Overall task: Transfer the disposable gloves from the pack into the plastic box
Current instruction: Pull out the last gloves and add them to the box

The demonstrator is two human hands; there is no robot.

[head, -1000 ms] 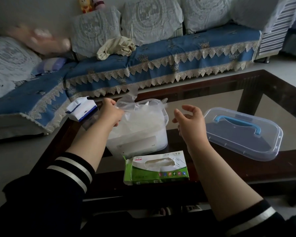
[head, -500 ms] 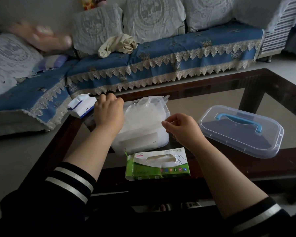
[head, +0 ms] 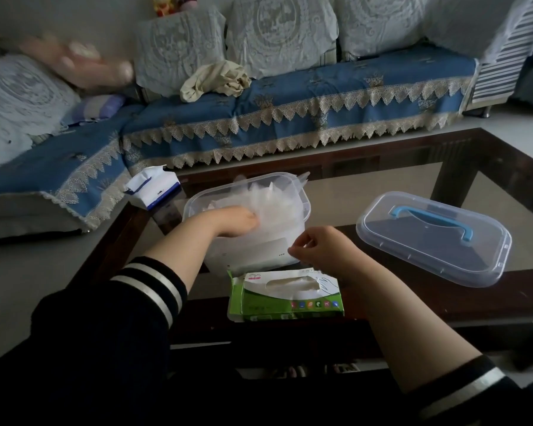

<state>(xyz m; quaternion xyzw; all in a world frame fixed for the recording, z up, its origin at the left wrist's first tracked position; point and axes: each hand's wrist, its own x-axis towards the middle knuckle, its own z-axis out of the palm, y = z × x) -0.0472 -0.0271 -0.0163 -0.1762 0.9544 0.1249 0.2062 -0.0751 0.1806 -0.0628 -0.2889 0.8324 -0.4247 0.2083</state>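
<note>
While a blue sofa with lace trim filled the far side of the room from ten to two o'clock, a dark-framed glass coffee table spread across the middle ground. At three o'clock on the table lay a clear lid with a blue handle, flat and well apart from everything else.

Near the centre stood the plastic box, translucent, rounded at the corners and open at the top. It was heaped with disposable gloves, thin, cloudy white film, crumpled, with a few tips poking above the rim at twelve o'clock. Just beside the box at six o'clock lay the pack, a green and white carton on its side with an oval opening on top; pale film showed through that opening.

At ten o'clock from the box sat a small white and blue carton, its flap raised.

The left hand reached into the box from eight o'clock, palm down, fingers curled and pressed onto the gloves. The right hand hovered just above the pack at the box's near wall, knuckles up, thumb and forefinger pinched shut on a wisp of film. Both forearms were bare below dark, striped sleeves.
</note>
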